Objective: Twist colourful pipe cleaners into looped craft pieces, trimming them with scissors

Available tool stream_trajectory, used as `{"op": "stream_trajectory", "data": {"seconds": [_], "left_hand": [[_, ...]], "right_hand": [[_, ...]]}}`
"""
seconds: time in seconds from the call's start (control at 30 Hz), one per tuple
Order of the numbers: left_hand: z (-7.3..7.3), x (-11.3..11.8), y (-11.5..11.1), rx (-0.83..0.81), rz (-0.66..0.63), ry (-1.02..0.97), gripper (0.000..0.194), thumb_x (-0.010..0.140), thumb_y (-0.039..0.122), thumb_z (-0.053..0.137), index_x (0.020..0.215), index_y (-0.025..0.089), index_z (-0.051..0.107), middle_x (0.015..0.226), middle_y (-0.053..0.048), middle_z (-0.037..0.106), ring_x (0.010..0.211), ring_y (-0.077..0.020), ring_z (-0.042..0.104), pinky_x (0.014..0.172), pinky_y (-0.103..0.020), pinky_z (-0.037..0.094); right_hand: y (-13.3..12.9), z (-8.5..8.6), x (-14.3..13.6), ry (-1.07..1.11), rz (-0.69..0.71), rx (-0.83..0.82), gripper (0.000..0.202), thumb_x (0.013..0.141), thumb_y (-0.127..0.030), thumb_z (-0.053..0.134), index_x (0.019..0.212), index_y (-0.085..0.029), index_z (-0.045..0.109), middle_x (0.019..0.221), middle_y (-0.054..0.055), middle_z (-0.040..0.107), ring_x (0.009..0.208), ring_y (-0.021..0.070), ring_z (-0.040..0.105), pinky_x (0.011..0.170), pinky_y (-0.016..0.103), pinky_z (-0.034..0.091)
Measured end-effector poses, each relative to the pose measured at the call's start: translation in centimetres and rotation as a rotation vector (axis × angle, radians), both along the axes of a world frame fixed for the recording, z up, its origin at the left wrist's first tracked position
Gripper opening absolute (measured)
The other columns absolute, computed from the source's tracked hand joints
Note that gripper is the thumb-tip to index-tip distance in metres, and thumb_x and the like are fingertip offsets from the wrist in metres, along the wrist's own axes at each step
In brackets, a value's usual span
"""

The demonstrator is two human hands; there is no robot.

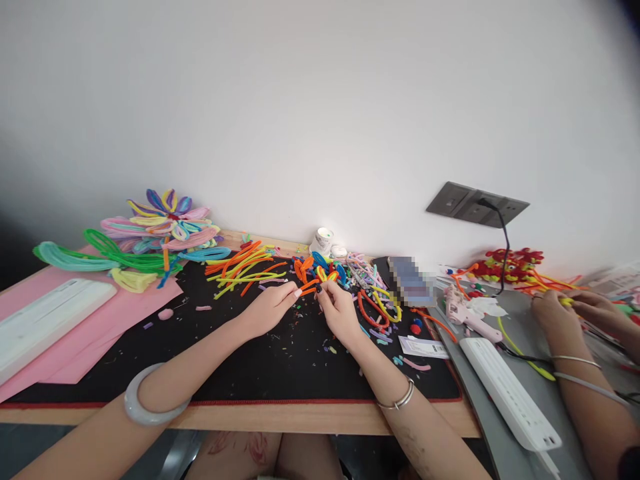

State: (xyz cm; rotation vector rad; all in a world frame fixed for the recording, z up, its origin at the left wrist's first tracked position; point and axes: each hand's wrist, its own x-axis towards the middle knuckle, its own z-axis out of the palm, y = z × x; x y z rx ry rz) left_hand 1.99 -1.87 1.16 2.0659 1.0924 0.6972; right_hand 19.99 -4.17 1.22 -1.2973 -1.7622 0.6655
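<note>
My left hand (280, 303) and my right hand (337, 308) meet over the black mat, each pinching part of an orange pipe cleaner (309, 288). Its bent strands run between my two sets of fingertips. Just beyond my right fingers lie looped pipe cleaners (320, 265) in orange, yellow and blue; whether they join the piece I hold cannot be made out. A spread of loose orange and yellow-green pipe cleaners (245, 267) rests beyond my left hand. Beside my right wrist are red-orange and yellow loops (373, 310).
Pipe-cleaner flowers (167, 223) stand back left, near pink sheets (150, 308) and a white box (50, 320). A paper cup (323, 240) stands by the wall. On the right are a phone (413, 283), a glue gun (470, 317), a power strip (510, 393) and a co-worker's hands (560, 313).
</note>
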Motion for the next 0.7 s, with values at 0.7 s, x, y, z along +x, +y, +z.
{"op": "stream_trajectory", "data": {"seconds": [0.7], "left_hand": [[0.58,-0.45,0.28,-0.032,-0.107,-0.145,0.037,0.090,0.041,0.028,0.062,0.018,0.035,0.060,0.004,0.035,0.057,-0.0111,0.036,0.057,-0.024,0.029]], "right_hand": [[0.22,-0.15,-0.23,0.807,0.339,-0.441,0.029,0.081,-0.040,0.053,0.065,-0.019,0.041,0.048,-0.008,0.030,0.039,0.0047,0.020,0.040,0.021,0.017]]}}
